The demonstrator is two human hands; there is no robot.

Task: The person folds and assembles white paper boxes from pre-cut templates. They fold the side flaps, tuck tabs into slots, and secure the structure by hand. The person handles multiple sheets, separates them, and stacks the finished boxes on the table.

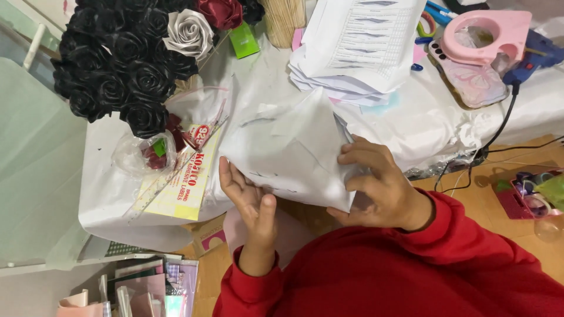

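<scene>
I hold a large sheet of white paper (291, 149), folded to a peak, over the near edge of the table. My right hand (376, 185) grips its right edge, fingers curled over the fold. Beneath the sheet's lower left side lies my left hand (249, 199), palm up with the thumb raised, supporting it. Both sleeves are red.
A bouquet of black paper roses (117, 64) with one silver (189, 32) and one dark red rose (220, 12) lies at the back left. A stack of printed sheets (358, 47), a pink tape dispenser (484, 35), a blue glue gun (537, 56) and a yellow label pack (182, 188) surround it.
</scene>
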